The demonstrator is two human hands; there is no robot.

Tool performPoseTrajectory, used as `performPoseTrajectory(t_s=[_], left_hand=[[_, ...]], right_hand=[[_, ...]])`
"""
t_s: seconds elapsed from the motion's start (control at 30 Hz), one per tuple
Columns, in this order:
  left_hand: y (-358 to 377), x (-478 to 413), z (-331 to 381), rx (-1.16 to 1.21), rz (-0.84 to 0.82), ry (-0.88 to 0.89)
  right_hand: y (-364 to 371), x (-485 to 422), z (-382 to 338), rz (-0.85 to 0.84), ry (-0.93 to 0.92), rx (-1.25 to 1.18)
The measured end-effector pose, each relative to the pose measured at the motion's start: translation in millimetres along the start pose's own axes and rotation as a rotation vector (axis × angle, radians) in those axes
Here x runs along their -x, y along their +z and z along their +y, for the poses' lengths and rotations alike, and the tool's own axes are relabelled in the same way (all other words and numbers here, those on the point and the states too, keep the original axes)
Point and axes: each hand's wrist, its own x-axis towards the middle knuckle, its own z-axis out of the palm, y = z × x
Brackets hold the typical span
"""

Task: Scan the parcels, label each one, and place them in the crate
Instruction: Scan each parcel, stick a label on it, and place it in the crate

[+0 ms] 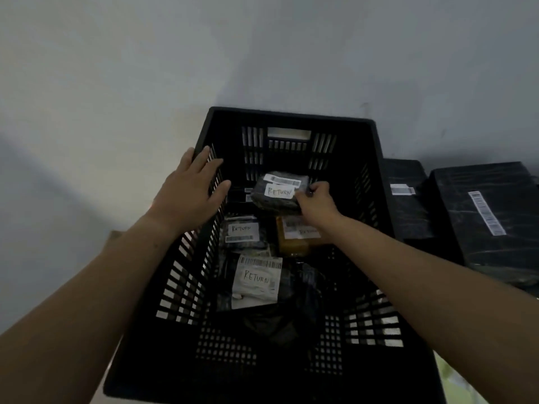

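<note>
Your right hand (316, 201) is inside the black slotted crate (291, 115), fingers and thumb pinched on the right edge of a small dark-wrapped parcel (272, 201) held above the crate's floor near its far end. Your left hand (189, 185) lies at the crate's left rim with fingers straight and slightly spread, holding nothing. Below the held parcel three others already lie in the crate: a dark parcel (242, 243) on the left, a brown parcel (291, 246) just beside it and partly under your right wrist, and a parcel with a large white label (258, 279) nearer you. Outside, against the crate's right wall, stand two larger black-wrapped packages (408, 217) (495, 252), each with a white barcode sticker. The held parcel carries a barcode strip and a white handwritten label (279, 191) reading "RETURN"; the same word shows on the dark parcel and the large white label, while the brown parcel's writing is mostly covered.
</note>
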Motion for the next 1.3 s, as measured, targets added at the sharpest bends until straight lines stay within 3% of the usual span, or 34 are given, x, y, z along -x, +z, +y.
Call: performPoseTrajectory(t_s=[0.13, 0.33, 0.7, 0.87, 1.1, 1.3], left_hand=[[0, 0, 1, 0.022, 0.019, -0.013], [0, -1, 1, 0.023, 0.018, -0.008], [3, -2, -1, -0.001, 0.019, -0.013], [3, -1, -2, 0.002, 0.019, -0.011], [0, -2, -3, 0.054, 0.021, -0.002], [-6, 5, 9, 0.089, 0.093, 0.002]], right_hand=[[33, -33, -2, 0.011, -0.101, 0.243], [57, -62, 0, -0.026, -0.086, 0.302], [66, -77, 15, -0.368, -0.097, 0.434], [68, -72, 17, -0.408, -0.136, 0.503], [41, -22, 5, -0.349, -0.198, 0.508], [-21, 81, -13, -0.403, -0.399, 0.578]])
